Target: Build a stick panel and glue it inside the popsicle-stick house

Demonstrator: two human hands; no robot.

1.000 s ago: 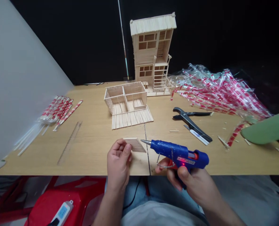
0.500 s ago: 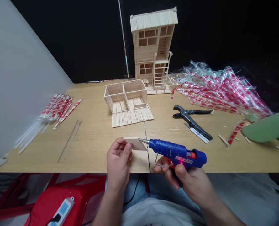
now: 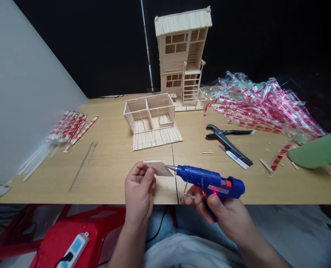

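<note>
Over table [image 3: 109, 167], near front edge: pinches small stick panel [image 3: 160, 169] between thumb and fingers of left hand [image 3: 140, 186]; grips glue gun [image 3: 200, 174] in right hand [image 3: 224, 210], with nozzle [image 3: 171, 168] at panel's edge. Judged finished: roofed two-storey model [image 3: 173, 64]. Judged unfinished: open-topped stick box [image 3: 154, 134]; panel, attached to neither.

Wooden table [image 3: 112, 152]. Tall house [image 3: 173, 65] at back, roofless house [image 3: 157, 139] in front of it. Left: wrapped chopsticks [image 3: 67, 126], white sticks [image 3: 35, 161], clear ruler [image 3: 83, 167]. Right: wrapper heap [image 3: 262, 106], pliers [image 3: 228, 143], knife [image 3: 236, 160] just beside, stick scrap [image 3: 207, 152], green cylinder [image 3: 318, 149] near far right.
</note>
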